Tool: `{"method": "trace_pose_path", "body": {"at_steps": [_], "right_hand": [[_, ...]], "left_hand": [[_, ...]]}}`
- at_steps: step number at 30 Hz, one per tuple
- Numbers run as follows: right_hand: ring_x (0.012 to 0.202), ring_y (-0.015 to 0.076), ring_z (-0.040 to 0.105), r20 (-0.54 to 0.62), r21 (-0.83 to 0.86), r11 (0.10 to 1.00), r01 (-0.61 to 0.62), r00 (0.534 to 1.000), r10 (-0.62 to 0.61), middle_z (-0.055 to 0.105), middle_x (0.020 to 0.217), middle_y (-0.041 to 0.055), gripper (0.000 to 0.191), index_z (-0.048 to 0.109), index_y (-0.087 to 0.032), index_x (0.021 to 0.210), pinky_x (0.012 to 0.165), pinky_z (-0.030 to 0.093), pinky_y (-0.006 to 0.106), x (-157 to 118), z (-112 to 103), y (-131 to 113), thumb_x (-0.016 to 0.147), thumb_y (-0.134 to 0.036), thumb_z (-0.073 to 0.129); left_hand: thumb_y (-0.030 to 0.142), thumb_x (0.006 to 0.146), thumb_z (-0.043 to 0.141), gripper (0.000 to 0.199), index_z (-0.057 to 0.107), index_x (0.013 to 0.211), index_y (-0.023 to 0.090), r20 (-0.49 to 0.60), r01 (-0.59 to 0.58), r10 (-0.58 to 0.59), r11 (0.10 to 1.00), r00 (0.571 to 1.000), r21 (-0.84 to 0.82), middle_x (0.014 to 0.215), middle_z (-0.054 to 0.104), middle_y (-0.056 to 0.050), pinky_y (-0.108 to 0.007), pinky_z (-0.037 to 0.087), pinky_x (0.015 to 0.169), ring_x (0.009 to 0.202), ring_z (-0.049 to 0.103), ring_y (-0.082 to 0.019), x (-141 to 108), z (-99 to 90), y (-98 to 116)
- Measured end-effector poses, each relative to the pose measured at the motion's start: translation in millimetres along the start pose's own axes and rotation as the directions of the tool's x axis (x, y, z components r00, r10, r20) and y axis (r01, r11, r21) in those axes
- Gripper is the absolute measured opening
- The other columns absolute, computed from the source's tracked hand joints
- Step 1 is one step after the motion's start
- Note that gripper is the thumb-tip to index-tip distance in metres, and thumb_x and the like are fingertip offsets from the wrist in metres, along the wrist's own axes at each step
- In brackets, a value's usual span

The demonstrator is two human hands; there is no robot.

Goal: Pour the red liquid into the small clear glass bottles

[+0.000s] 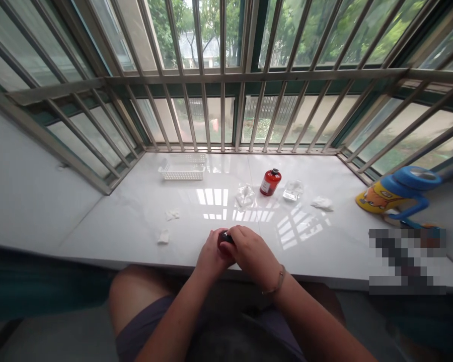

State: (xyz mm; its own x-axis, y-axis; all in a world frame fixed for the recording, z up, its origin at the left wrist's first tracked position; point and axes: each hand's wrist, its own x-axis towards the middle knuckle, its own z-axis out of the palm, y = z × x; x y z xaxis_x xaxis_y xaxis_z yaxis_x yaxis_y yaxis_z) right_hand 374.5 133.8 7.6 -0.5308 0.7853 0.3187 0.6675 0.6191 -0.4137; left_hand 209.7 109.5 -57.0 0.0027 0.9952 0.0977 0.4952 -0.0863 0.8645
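Near the front edge of the white counter (pixel 136 236), my left hand (pixel 210 259) is wrapped around a small dark red bottle (pixel 224 250), mostly covered by the fingers. My right hand (pixel 252 249) reaches over from the right, its fingers closed on the bottle's black cap (pixel 227 237). Whether the cap is loose or seated cannot be made out. Beyond my hands stands another red bottle (pixel 271 182) with a black top and a pale label. Crumpled clear plastic (pixel 245 195) lies to its left, and a clear dish-like piece (pixel 293 190) to its right.
A white perforated basket (pixel 183 174) sits at the back left. Crumpled white tissues (pixel 322 203) lie on the right, with smaller white scraps (pixel 163 237) on the left. A blue and yellow tumbler (pixel 396 188) leans at far right, beside a blurred-out patch. Metal window bars (pixel 222 120) border the back.
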Motion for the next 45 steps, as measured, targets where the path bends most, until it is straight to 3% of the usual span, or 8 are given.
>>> {"method": "trace_pose_path", "body": {"at_steps": [11,19,24,28,30,35,39,45], "right_hand": [[0.1,0.0235,0.069,0.173,0.133,0.977,0.164,0.967,-0.186,0.07,0.111,0.0062,0.032,0.066,-0.025,0.121,0.088,0.061,0.038,7.8,-29.1,11.2,0.1,-0.002,0.06],[0.091,0.0259,0.07,0.103,0.101,0.995,-0.011,0.995,0.001,0.069,0.102,0.0074,0.012,0.07,-0.023,0.11,0.084,0.064,0.043,7.7,-22.3,1.5,0.099,-0.019,0.073],[0.123,0.0256,0.067,0.097,0.29,0.957,0.03,0.993,-0.06,0.065,0.136,0.0105,0.05,0.06,-0.026,0.139,0.106,0.06,0.043,4.0,-31.4,-2.1,0.095,-0.003,0.065],[0.102,0.0296,0.069,0.104,0.14,0.983,-0.119,0.989,0.105,0.068,0.114,0.0125,0.026,0.064,-0.017,0.123,0.093,0.063,0.05,6.9,-32.6,-6.5,0.1,-0.024,0.073],[0.095,0.028,0.069,0.173,0.087,0.993,-0.078,0.983,0.062,0.068,0.105,0.0107,0.008,0.067,-0.017,0.111,0.089,0.063,0.047,9.1,-33.2,-7.7,0.104,-0.017,0.064],[0.12,0.0275,0.066,0.166,0.15,0.988,0.033,0.984,-0.058,0.065,0.133,0.0135,0.043,0.059,-0.02,0.139,0.105,0.059,0.043,10.9,-38.1,-11.9,0.099,-0.008,0.066],[0.092,0.0269,0.07,0.29,-0.082,0.995,-0.059,0.954,0.08,0.068,0.105,0.0118,0.019,0.069,-0.014,0.118,0.084,0.06,0.04,16.1,-36.4,-14.0,0.106,-0.028,0.066],[0.081,0.0172,0.066,0.384,0.006,0.998,0.06,0.922,-0.057,0.066,0.108,0.0067,0.026,0.07,-0.018,0.114,0.076,0.054,0.029,20.7,-46.6,-3.8,0.098,-0.001,0.059]], "left_hand": [[0.016,0.071,0.086,0.061,0.061,0.127,0.023,-0.01,0.05,-0.05,0.999,0.999,-0.012,0.116,0.076,-0.008,-0.042,0.059,0.097,0.107,0.074,-0.028,1.4,-1.3,14.8],[0.022,0.07,0.091,0.061,0.064,0.125,0.021,-0.012,0.083,-0.083,0.996,0.996,0.016,0.119,0.075,-0.01,-0.041,0.058,0.095,0.112,0.074,-0.031,1.9,-0.1,14.3],[0.024,0.072,0.088,0.056,0.065,0.123,0.024,-0.014,0.07,-0.07,0.998,0.997,0.0,0.119,0.077,-0.007,-0.043,0.06,0.095,0.111,0.075,-0.031,1.4,-1.0,17.5],[0.023,0.069,0.088,0.063,0.063,0.127,0.024,-0.031,0.05,-0.05,0.999,0.998,0.014,0.123,0.077,-0.007,-0.043,0.061,0.094,0.111,0.076,-0.031,1.5,0.2,14.1],[0.025,0.069,0.088,0.063,0.063,0.127,0.024,-0.028,0.062,-0.062,0.998,0.998,0.017,0.12,0.077,-0.008,-0.044,0.061,0.093,0.11,0.075,-0.032,1.5,1.0,11.1],[0.031,0.073,0.087,0.059,0.063,0.126,0.023,-0.005,0.062,-0.062,0.998,0.998,0.018,0.116,0.076,-0.009,-0.047,0.06,0.096,0.113,0.074,-0.034,1.3,0.8,8.9],[0.027,0.071,0.086,0.064,0.061,0.129,0.023,-0.01,0.066,-0.066,0.997,0.998,0.031,0.124,0.075,-0.01,-0.047,0.06,0.096,0.114,0.073,-0.034,1.3,-0.6,13.1],[0.025,0.07,0.088,0.061,0.063,0.125,0.025,-0.005,0.1,-0.1,0.995,0.995,-0.018,0.119,0.077,-0.007,-0.042,0.062,0.09,0.105,0.076,-0.03,0.5,1.0,14.6]]}}
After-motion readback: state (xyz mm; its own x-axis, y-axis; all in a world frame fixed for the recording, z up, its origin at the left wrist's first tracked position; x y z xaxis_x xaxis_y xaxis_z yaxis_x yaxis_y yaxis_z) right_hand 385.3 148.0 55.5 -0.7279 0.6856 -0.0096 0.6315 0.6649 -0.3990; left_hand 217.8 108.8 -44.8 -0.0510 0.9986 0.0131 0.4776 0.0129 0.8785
